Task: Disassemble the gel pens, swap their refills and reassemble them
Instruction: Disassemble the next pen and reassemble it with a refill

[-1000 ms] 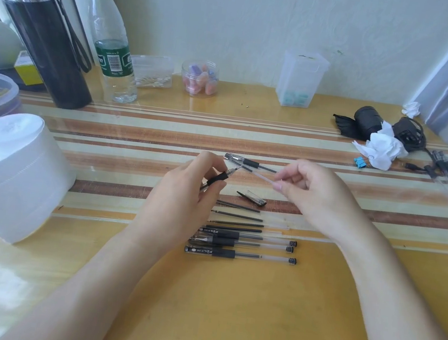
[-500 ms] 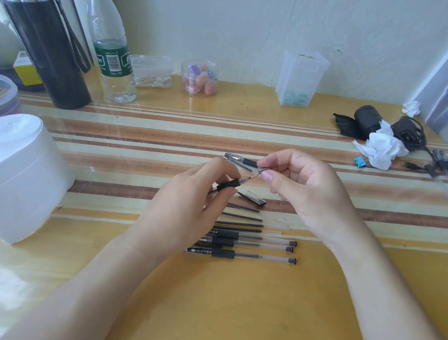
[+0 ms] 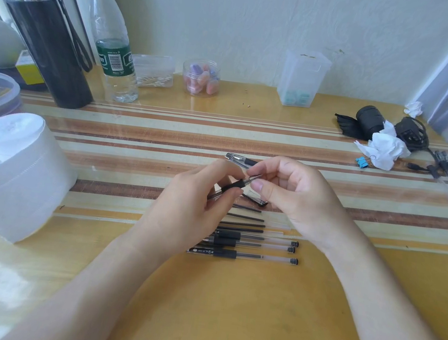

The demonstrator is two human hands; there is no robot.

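A white, ribbed plastic tub (image 3: 16, 172) stands at the left edge of the view, near the left forearm.

The left hand (image 3: 192, 208) curls its thumb and fingers round a slim gel pen with a black rubber grip (image 3: 233, 185), held just above the striped band of the yellow wooden table (image 3: 228, 311). The pen's long axis runs from lower left to upper right. Its rear end is hidden in the left palm and its pale, tapered tip points up-right. The right hand (image 3: 292, 198) pinches that tip between thumb and forefinger, with its other fingers loosely bent.

Just beyond the fingers lies another capped clear pen (image 3: 241, 159). Beneath the hands are a loose black-clipped cap (image 3: 256, 199), thin black refills (image 3: 245, 217) and a row of assembled clear pens (image 3: 249, 255), all lying left to right.

Plain yellow tabletop stretches between the forearms. To the right, crumpled white tissue (image 3: 386, 150) and a small blue binder clip (image 3: 362, 162) sit well apart from the hands.
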